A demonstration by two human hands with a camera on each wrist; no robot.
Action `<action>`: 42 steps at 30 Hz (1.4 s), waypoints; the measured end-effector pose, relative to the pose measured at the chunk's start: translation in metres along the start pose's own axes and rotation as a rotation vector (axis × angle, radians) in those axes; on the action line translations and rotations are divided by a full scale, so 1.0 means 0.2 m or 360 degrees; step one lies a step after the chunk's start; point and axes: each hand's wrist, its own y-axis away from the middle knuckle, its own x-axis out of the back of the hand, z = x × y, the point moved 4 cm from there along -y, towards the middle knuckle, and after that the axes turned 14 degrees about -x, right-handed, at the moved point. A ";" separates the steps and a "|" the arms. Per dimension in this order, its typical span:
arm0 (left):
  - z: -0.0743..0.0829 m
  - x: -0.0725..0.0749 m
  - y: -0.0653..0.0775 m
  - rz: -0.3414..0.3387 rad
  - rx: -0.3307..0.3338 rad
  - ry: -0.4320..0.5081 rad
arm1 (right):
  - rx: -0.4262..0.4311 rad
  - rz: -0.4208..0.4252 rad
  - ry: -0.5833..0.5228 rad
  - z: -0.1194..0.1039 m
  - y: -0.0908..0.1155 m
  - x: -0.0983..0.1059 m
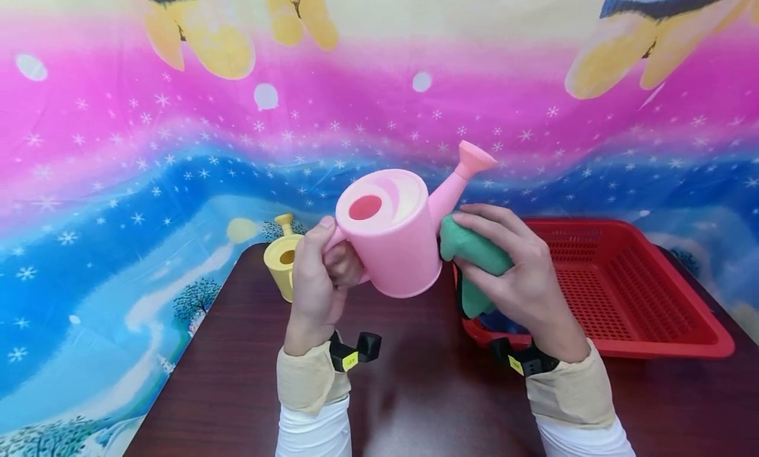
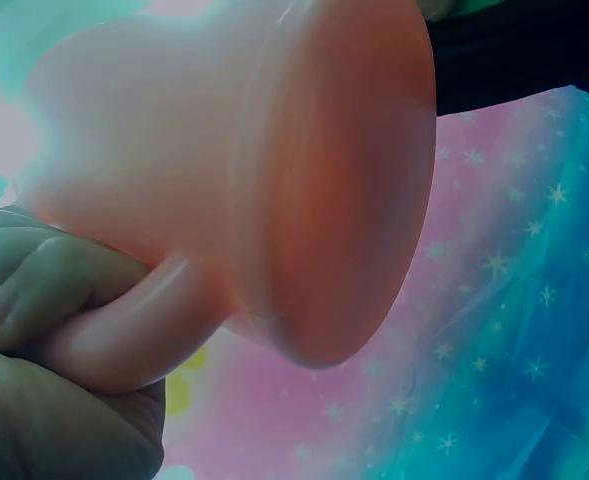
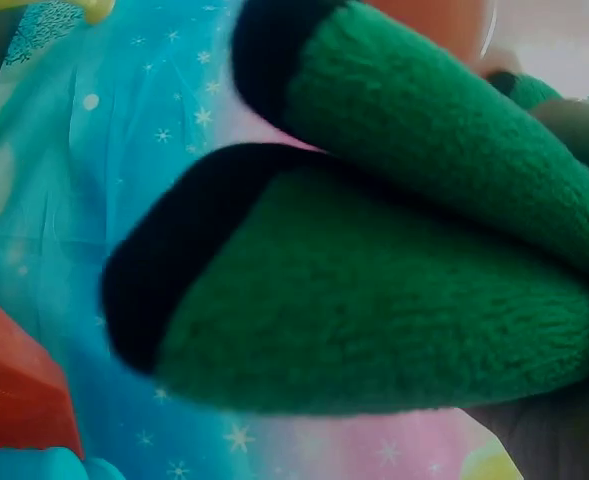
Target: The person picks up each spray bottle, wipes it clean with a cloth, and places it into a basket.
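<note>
My left hand (image 1: 314, 279) grips the handle of a pink watering can (image 1: 391, 256), held up above the table. The can is tilted, with its top hole facing me and its spout pointing up to the right. In the left wrist view, fingers curl round the handle (image 2: 134, 340) and the can's base (image 2: 354, 190) shows. My right hand (image 1: 530, 279) holds a folded green cloth (image 1: 477, 246) against the can's side, below the spout. Part of the cloth hangs beneath that hand; the right wrist view shows its fuzzy green folds (image 3: 394, 300) with dark edges.
On the dark wooden table (image 1: 237, 378), a small yellow watering can (image 1: 279, 266) stands behind my left hand. A red plastic basket (image 1: 682, 345) sits at the right, with something blue (image 1: 501, 322) at its near left corner. A patterned sheet (image 1: 356, 114) hangs behind the table.
</note>
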 end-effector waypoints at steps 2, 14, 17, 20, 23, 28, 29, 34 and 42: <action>0.00 0.01 0.00 0.0006 -0.0012 -0.0002 | 0.0005 -0.0070 0.0014 0.01 0.00 -0.01; 0.01 0.08 -0.01 -0.0120 0.0085 0.0303 | -0.0068 -0.0358 -0.0111 0.04 0.00 -0.01; 0.00 0.10 -0.01 -0.0162 0.0153 0.0473 | -0.0065 -0.0391 -0.0156 0.03 0.01 0.00; -0.02 0.11 -0.01 -0.0145 0.0261 0.0592 | -0.0041 -0.0383 -0.0202 0.02 0.02 0.01; -0.03 0.11 -0.01 -0.0121 0.0360 0.0682 | -0.0012 -0.0341 -0.0261 0.01 0.02 0.02; -0.06 0.09 0.00 -0.0139 0.0453 0.0764 | 0.0033 -0.0221 -0.0436 -0.01 0.04 0.04; -0.06 0.09 0.00 -0.0141 0.0468 0.0762 | 0.0045 -0.0192 -0.0475 -0.01 0.04 0.04; -0.08 0.06 0.00 -0.0110 0.0522 0.0669 | 0.0110 -0.0077 -0.0660 0.00 0.05 0.07; -0.10 0.03 0.02 -0.0028 0.0642 0.0427 | 0.0210 -0.0064 -0.1003 0.01 0.04 0.07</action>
